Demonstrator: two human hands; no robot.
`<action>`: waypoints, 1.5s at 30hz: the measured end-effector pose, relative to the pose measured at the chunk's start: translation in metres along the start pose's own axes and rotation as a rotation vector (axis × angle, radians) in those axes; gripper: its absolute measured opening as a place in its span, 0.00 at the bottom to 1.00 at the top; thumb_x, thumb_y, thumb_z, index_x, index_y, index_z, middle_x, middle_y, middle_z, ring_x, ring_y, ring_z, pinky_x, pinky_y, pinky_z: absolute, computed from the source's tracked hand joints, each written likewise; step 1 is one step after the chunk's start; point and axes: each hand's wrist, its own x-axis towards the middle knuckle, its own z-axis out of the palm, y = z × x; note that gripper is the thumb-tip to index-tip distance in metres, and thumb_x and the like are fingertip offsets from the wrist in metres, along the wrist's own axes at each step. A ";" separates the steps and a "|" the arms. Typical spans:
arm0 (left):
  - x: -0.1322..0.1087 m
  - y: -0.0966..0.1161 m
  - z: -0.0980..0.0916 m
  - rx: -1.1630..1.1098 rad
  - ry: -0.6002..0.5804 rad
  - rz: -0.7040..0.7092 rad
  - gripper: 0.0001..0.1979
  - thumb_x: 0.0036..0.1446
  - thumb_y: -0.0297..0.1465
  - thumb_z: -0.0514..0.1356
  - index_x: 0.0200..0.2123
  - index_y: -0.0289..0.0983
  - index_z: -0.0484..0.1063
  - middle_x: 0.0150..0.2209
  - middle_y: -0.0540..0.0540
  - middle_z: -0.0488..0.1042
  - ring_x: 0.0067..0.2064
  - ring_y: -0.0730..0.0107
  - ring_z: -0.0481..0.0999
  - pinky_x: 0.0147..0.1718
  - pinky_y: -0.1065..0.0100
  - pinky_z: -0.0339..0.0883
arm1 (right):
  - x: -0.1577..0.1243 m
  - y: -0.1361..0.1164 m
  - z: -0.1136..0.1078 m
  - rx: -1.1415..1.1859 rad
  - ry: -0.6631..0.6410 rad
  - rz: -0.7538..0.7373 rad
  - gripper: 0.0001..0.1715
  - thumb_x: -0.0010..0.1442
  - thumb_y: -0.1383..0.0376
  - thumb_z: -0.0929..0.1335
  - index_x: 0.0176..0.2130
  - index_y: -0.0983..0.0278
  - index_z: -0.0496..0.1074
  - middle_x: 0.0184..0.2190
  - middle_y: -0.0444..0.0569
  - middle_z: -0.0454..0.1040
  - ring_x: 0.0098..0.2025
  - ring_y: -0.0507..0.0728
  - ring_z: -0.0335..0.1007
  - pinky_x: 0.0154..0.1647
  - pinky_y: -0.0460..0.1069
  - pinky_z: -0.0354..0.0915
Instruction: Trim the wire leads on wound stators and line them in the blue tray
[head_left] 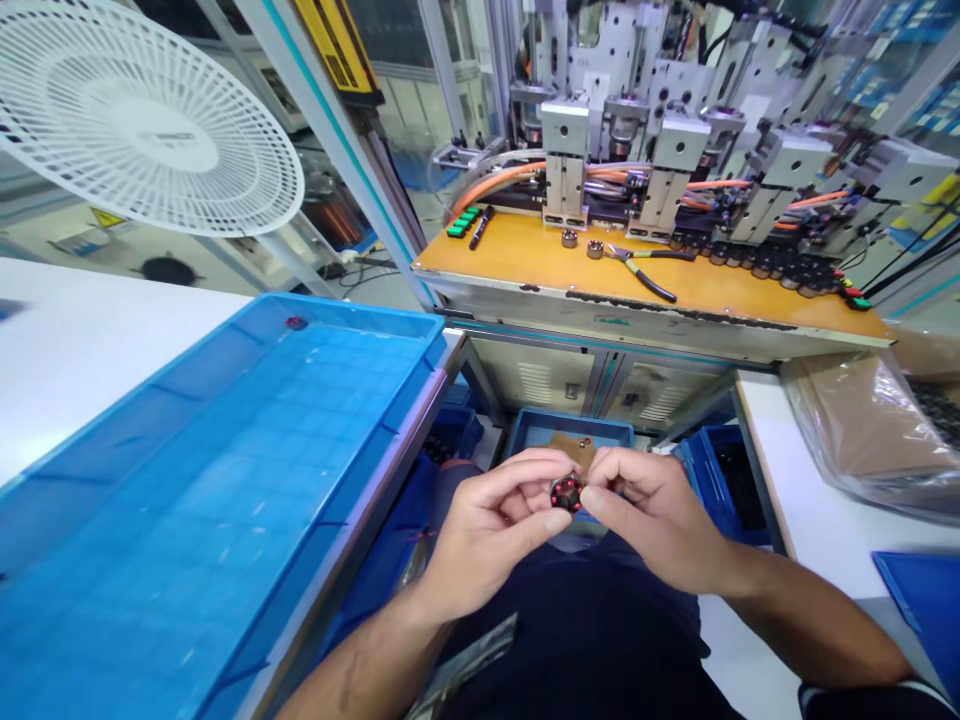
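Between the fingertips of my left hand point(504, 520) is a small round black part with red spots point(565, 493), possibly a motor stator. Its open face is turned up toward me. My right hand point(641, 505) meets it from the other side, thumb and forefinger pinched at its right edge. The remaining fingers of my right hand are curled, and their tips are partly hidden. Both hands are close together in front of my body, above my lap.
At left lies a big blue tray point(172, 500) with one small part point(297, 322) in its far corner. Ahead, a machine's orange bench point(510, 250) carries pliers point(645, 270), a marker point(481, 228) and several dark round parts point(765, 262). A fan point(150, 130) stands left; a plastic-wrapped carton point(855, 430) sits right.
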 end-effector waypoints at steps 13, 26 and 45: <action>0.000 0.004 0.000 -0.137 -0.089 -0.118 0.14 0.49 0.25 0.72 0.41 0.39 0.83 0.43 0.41 0.79 0.35 0.72 0.78 0.34 0.75 0.75 | 0.006 -0.009 -0.020 0.062 -0.187 0.236 0.18 0.61 0.55 0.71 0.28 0.65 0.69 0.23 0.42 0.66 0.24 0.48 0.57 0.25 0.45 0.55; 0.001 0.015 0.006 -0.142 -0.285 -0.377 0.14 0.49 0.37 0.72 0.36 0.33 0.82 0.23 0.48 0.70 0.24 0.78 0.64 0.24 0.76 0.62 | 0.050 -0.023 -0.032 -0.127 -0.594 -0.224 0.03 0.61 0.66 0.73 0.36 0.64 0.76 0.35 0.45 0.72 0.38 0.51 0.70 0.43 0.47 0.67; -0.004 0.009 0.004 -0.104 -0.137 -0.033 0.13 0.49 0.25 0.72 0.40 0.42 0.84 0.41 0.43 0.80 0.30 0.76 0.77 0.25 0.81 0.70 | 0.012 -0.038 -0.021 0.045 -0.254 0.313 0.10 0.57 0.62 0.72 0.30 0.65 0.73 0.22 0.42 0.69 0.23 0.48 0.60 0.23 0.43 0.58</action>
